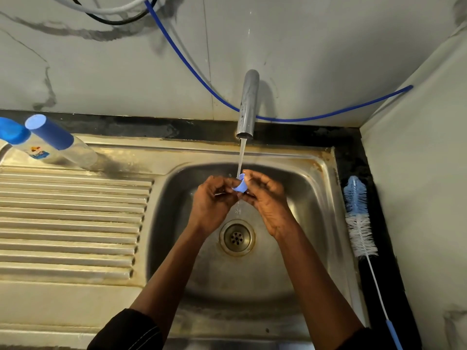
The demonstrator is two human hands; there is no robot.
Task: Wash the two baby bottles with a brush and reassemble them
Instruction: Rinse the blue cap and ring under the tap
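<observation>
A steel sink [326, 173] was set into a black counter against a marbled wall, with a ribbed drainboard [70, 223] on the left. The tap [249, 104] at the far edge was running, and its stream [241, 157] fell toward the drain [237, 238].

Both hands were held over the basin, under the stream. The left hand [214, 200] and right hand [267, 195] met at a small blue part [240, 185], probably a soft bottle fitting. Its exact type could not be determined. The fingers of each hand were curled, and the fingertips pinched the part from opposite sides. Water struck the part and ran off between the hands.

Two bottles [58, 142] stood at the far left, on the ledge beside the drainboard, well apart from the hands. Both carried blue tops. The brush [358, 215] lay on the counter to the right of the sink, untouched.

Step in hand, as judged: rinsing one small component.

Hazards:
- The part was wet, small and held by fingertips only. A slip would drop it directly above the drain.
- The drain showed open holes; a thin piece could lodge there.
- Pulling from both sides could tear soft material.
- The stream could splash off the part onto the counter.
- The bottles stood close to the ledge edge. A reaching arm could tip them.
</observation>
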